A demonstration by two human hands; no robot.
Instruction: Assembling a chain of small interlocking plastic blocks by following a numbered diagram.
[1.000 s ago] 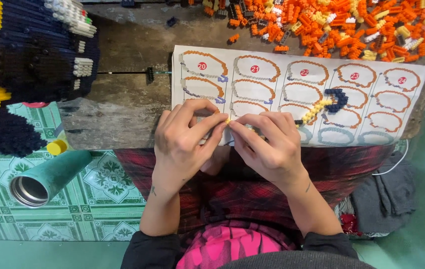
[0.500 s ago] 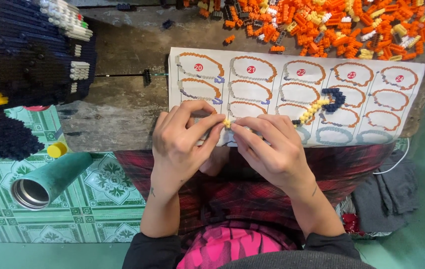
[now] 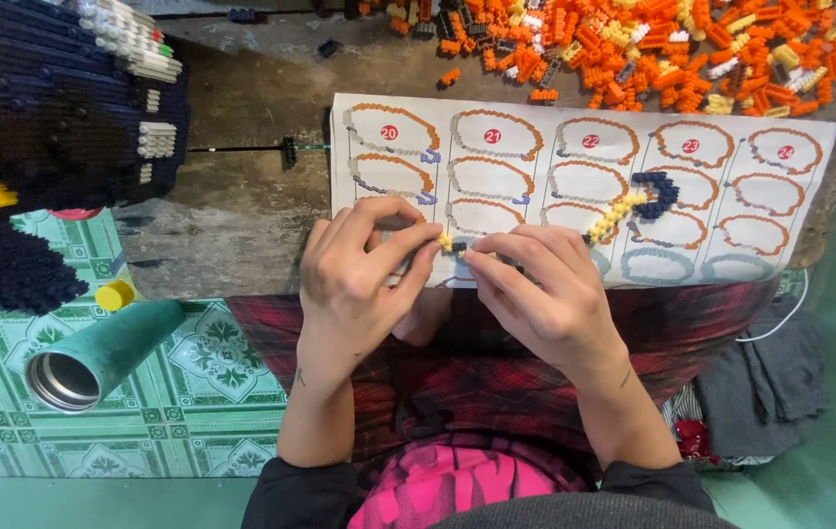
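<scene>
From my seat I see both hands meet over the near edge of the bench (image 3: 241, 225), just above the lap. My left hand (image 3: 354, 284) has its thumb and forefinger pressed together on a tiny pale-yellow brick piece (image 3: 445, 240), and my right hand (image 3: 545, 299) pinches the same piece from the other side, its fingertips (image 3: 481, 260) touching the dark end of it. So the piece lies exactly between the two pinches, no nearer one hand than the other, and as far as I can tell its short length runs left to right, along the line from one thumb to the other; it is too small to say more. It hangs over the lower edge of the instruction sheet (image 3: 574, 137), a white page printed with rings of orange and grey outlines. On that sheet, just beyond my right fingers, rests a small curved strip of yellow and navy bricks (image 3: 638, 201), apart from the piece. A heap of loose orange bricks (image 3: 653, 49) lies at the far edge of the bench, well apart. At far left stands a large navy and yellow brick model (image 3: 46, 147), and a green metal flask (image 3: 95, 358) lies on its side on the tiled floor.
</scene>
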